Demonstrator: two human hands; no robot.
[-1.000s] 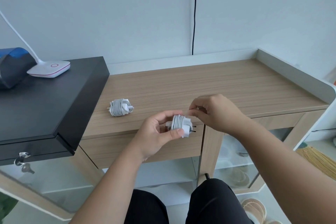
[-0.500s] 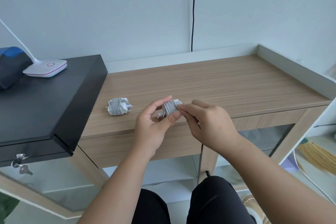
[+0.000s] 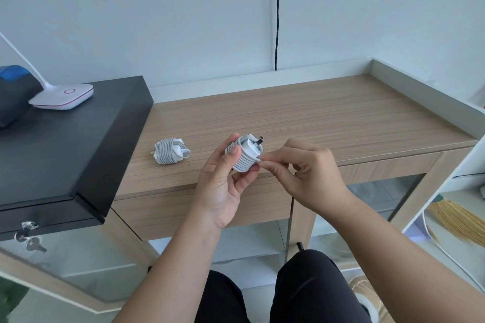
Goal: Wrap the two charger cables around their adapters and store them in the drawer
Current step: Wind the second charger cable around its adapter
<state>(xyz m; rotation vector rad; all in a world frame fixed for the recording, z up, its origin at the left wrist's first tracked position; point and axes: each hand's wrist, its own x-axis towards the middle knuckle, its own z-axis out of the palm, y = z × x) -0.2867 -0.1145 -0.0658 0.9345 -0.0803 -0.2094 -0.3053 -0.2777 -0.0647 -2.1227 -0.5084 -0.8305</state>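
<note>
My left hand [image 3: 223, 178] grips a white adapter [image 3: 246, 155] with its cable coiled round it, prongs pointing up and to the right, just above the front edge of the wooden table [image 3: 328, 118]. My right hand [image 3: 304, 168] pinches the loose end of that cable against the adapter's right side. A second white adapter with its cable wrapped round it [image 3: 170, 151] lies on the tabletop to the left, apart from both hands. The drawer front [image 3: 168, 207] under the tabletop is closed.
A black cabinet [image 3: 68, 149] adjoins the table on the left, carrying a white lamp base [image 3: 63, 96] and a dark blue object [image 3: 13, 94]; keys [image 3: 29, 236] hang from its lock. A black cord [image 3: 277, 13] runs down the wall. A broom [image 3: 456, 220] lies at right.
Both hands have lifted the adapter slightly and turned it so the prongs point up. My right fingers have slid to the cable end at the adapter's right side.
</note>
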